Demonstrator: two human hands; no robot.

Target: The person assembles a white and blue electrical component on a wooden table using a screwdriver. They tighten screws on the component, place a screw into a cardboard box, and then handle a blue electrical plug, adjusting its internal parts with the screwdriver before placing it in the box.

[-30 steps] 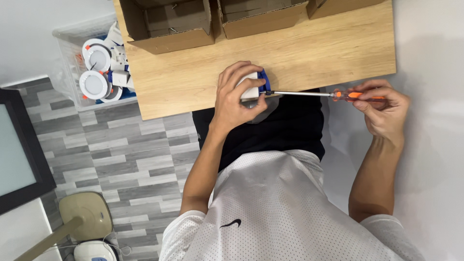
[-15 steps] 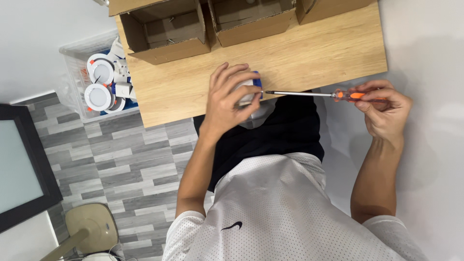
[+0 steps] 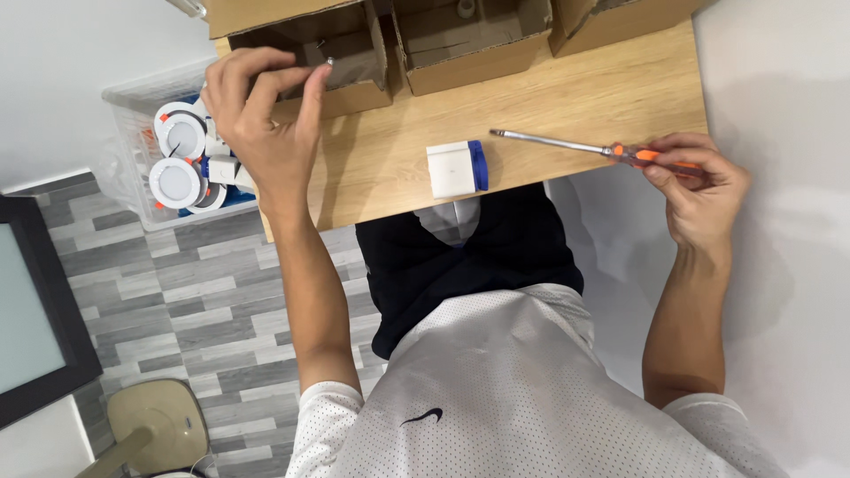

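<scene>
L hand (image 3: 266, 115) is up at the left cardboard box (image 3: 354, 62), thumb and forefinger pinched on a small silver screw (image 3: 329, 61), held right at the box's open top; other fingers curled loose. R hand (image 3: 699, 190) is closed round the orange handle of a screwdriver (image 3: 584, 148), off the right edge of the wooden surface (image 3: 567, 97). Its metal shaft lies nearly flat over the wood, tip pointing left, ending near but apart from a small white block w/ a blue side (image 3: 456, 168). That block sits alone at the front edge of the surface, between the two hands, neither touching it.

Two more open cardboard boxes along the back edge: middle one (image 3: 469, 40) and right one (image 3: 611, 18), only partly in view. Left of the surface, a clear plastic bin (image 3: 128, 168) on the floor holds round white light fittings (image 3: 177, 181) w/ orange clips. Grey tiled floor (image 3: 159, 292) below; dark framed screen (image 3: 35, 327) at far left.
</scene>
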